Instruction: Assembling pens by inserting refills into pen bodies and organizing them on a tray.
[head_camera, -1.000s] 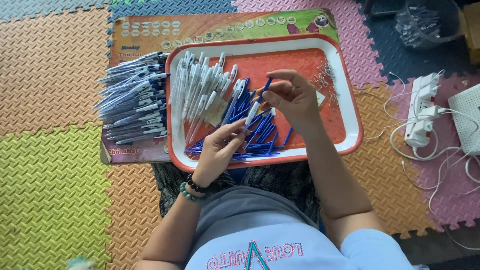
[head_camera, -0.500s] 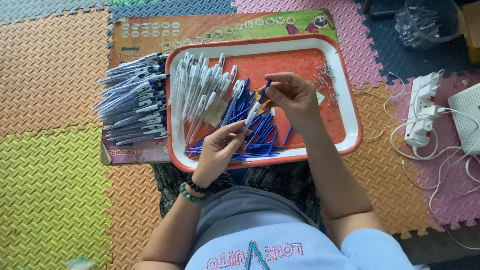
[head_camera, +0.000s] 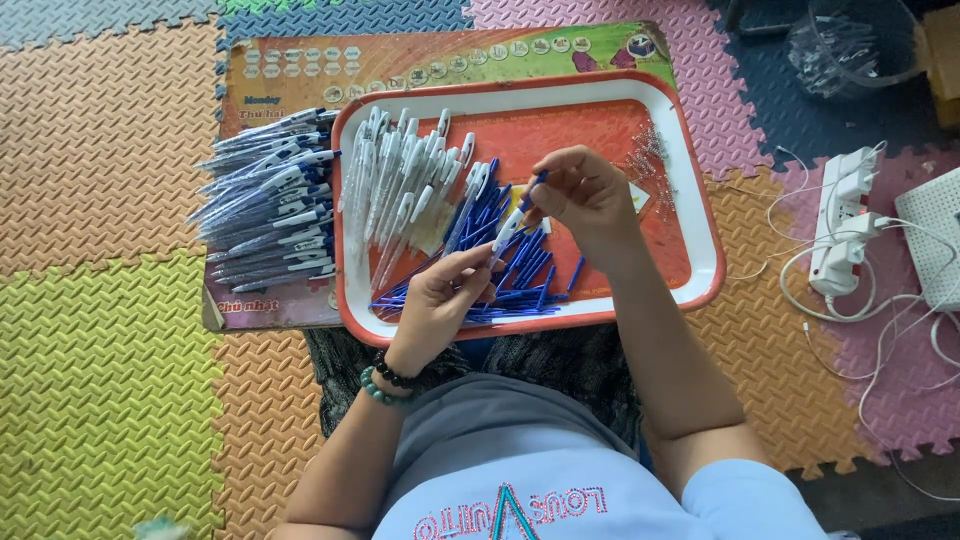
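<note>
I see one pen (head_camera: 512, 222) held over the middle of the tray (head_camera: 700, 200), white barrel with a blue tip pointing up-right. Left hand (head_camera: 440, 300) pinches its lower end; right hand (head_camera: 585, 195) grips the blue top end. Both hands are clamped on the same pen, close together but not touching each other.

Under the hands lies a loose heap of blue parts (head_camera: 510, 270), spread toward the tray's near rim. Left of that, a fan of white barrels (head_camera: 400, 185) fills the tray's left part up to its left rim. A small pile of springs (head_camera: 648, 160) sits right of the right hand. The tray's right part is bare orange, the only open room inside; the raised white rim closes it on all sides.

Just beyond the left rim, a stack of finished pens (head_camera: 265, 205) lies on a board (head_camera: 290, 70) that sticks out from under the tray at the left and far side. The board is printed, orange to green, with rows of small pictures along the far edge and a round picture at its right corner.

All rests on foam mats (head_camera: 100, 150), orange, yellow-green, pink. Well to the right, a white power strip (head_camera: 840, 220) with tangled cables (head_camera: 900, 340). Far right corner holds a clear bag (head_camera: 845, 45). Left wrist wears bead bracelets (head_camera: 385, 378).
</note>
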